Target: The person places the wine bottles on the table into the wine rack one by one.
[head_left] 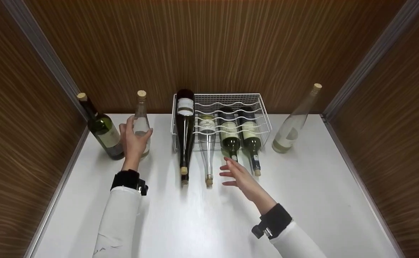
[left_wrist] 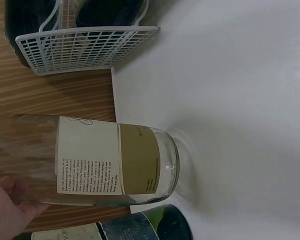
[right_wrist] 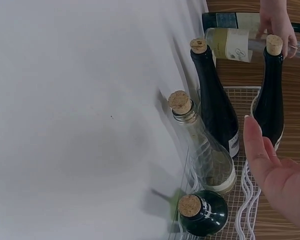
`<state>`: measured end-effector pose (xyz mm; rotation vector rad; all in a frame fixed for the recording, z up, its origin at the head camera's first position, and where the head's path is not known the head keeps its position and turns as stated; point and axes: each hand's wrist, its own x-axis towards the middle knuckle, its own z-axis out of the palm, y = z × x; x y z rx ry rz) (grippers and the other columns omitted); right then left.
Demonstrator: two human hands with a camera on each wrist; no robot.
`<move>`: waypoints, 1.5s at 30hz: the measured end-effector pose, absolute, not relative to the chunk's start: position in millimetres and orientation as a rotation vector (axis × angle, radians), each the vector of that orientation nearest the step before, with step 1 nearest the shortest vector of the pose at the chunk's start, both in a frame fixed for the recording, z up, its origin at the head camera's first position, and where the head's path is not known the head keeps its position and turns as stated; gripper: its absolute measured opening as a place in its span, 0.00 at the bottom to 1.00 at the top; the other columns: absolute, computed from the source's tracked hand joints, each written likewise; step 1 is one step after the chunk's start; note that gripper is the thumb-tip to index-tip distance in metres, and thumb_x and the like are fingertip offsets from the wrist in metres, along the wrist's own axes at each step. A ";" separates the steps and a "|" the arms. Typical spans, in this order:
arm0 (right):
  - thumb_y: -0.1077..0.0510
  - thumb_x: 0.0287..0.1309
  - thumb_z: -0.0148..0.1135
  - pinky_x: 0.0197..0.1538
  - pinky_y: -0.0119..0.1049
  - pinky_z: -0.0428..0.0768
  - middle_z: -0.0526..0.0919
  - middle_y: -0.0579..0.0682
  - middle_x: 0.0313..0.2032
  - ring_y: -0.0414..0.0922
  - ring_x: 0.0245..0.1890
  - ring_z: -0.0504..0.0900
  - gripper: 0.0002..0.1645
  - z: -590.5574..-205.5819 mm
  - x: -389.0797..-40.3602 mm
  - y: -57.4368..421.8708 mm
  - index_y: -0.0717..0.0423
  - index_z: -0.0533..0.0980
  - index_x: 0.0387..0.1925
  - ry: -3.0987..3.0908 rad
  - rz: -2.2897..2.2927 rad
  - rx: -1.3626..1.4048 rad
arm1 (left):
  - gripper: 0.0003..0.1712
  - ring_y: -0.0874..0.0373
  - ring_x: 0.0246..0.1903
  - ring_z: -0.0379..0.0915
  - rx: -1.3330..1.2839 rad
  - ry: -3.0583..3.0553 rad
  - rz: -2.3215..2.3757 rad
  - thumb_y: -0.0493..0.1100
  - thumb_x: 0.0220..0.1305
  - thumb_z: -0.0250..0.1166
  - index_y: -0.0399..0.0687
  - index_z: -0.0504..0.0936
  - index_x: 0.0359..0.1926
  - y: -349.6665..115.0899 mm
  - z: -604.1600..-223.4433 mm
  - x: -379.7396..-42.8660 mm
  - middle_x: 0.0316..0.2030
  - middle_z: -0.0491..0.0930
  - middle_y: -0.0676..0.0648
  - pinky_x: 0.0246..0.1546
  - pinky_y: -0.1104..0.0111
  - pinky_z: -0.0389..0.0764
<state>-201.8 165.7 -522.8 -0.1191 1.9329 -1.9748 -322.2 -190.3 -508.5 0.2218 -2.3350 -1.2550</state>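
Note:
My left hand (head_left: pixel 133 143) grips a clear, corked glass bottle (head_left: pixel 141 123), fingers on its left side and thumb on its right. That bottle is upright, and its white and tan label (left_wrist: pixel 90 155) faces the left wrist camera. Just left of it a green wine bottle (head_left: pixel 104 130) stands corked. My right hand (head_left: pixel 243 181) hovers with fingers extended and holds nothing, in front of a white wire rack (head_left: pixel 227 96). Nearest its fingertips is the neck of a green bottle (head_left: pixel 230 141) lying in the rack.
In the rack, necks toward me, lie a clear bottle (head_left: pixel 207 141), another green bottle (head_left: pixel 251 141) and dark bottles (head_left: pixel 185 132), one above the other at the left end. A clear bottle (head_left: pixel 292 129) stands on the right. Wood-grain panels (head_left: pixel 216 46) enclose the white table (head_left: pixel 181 222).

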 end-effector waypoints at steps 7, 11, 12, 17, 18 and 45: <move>0.40 0.76 0.41 0.57 0.51 0.76 0.66 0.68 0.61 0.62 0.62 0.70 0.40 -519.1 -201.6 165.7 0.62 0.50 0.75 1.903 -1.999 -0.094 | 0.38 0.42 0.49 0.69 0.066 -2.268 -1.187 0.46 0.49 0.77 0.47 0.73 0.61 -179.1 -501.3 -315.4 0.47 0.62 0.39 0.47 0.48 0.75; 0.38 0.75 0.41 0.57 0.51 0.76 0.67 0.65 0.60 0.62 0.63 0.69 0.41 -517.6 -201.6 166.0 0.62 0.49 0.75 1.897 -1.999 -0.098 | 0.36 0.41 0.47 0.70 -0.038 -2.248 -1.083 0.45 0.47 0.78 0.47 0.75 0.58 -175.5 -500.4 -313.4 0.47 0.66 0.38 0.46 0.47 0.74; 0.38 0.75 0.40 0.57 0.51 0.76 0.68 0.65 0.60 0.62 0.62 0.69 0.41 -517.8 -201.7 166.1 0.62 0.49 0.75 1.896 -1.999 -0.099 | 0.35 0.41 0.47 0.70 -0.060 -2.257 -1.054 0.46 0.47 0.77 0.47 0.76 0.58 -175.1 -500.4 -312.9 0.48 0.67 0.38 0.47 0.47 0.73; 0.39 0.76 0.40 0.57 0.51 0.76 0.67 0.65 0.60 0.62 0.62 0.69 0.41 -519.7 -202.2 166.9 0.62 0.49 0.75 1.878 -2.012 -0.106 | 0.33 0.40 0.48 0.71 -0.151 -2.317 -0.938 0.45 0.46 0.75 0.47 0.78 0.56 -173.2 -502.1 -309.5 0.47 0.76 0.41 0.48 0.46 0.68; 0.39 0.76 0.40 0.57 0.51 0.76 0.67 0.66 0.61 0.63 0.62 0.69 0.42 -520.1 -202.3 167.3 0.63 0.49 0.75 1.879 -2.011 -0.110 | 0.33 0.41 0.48 0.71 -0.169 -2.324 -0.917 0.45 0.45 0.75 0.47 0.78 0.56 -172.6 -502.2 -308.6 0.46 0.78 0.41 0.48 0.46 0.67; 0.33 0.73 0.37 0.58 0.52 0.75 0.66 0.68 0.63 0.66 0.65 0.65 0.46 -497.3 -210.7 177.4 0.62 0.47 0.76 1.782 -2.145 -0.157 | 0.35 0.43 0.45 0.75 -0.644 -2.317 -0.474 0.37 0.36 0.77 0.52 0.81 0.53 -132.1 -476.5 -281.3 0.42 0.79 0.42 0.49 0.47 0.72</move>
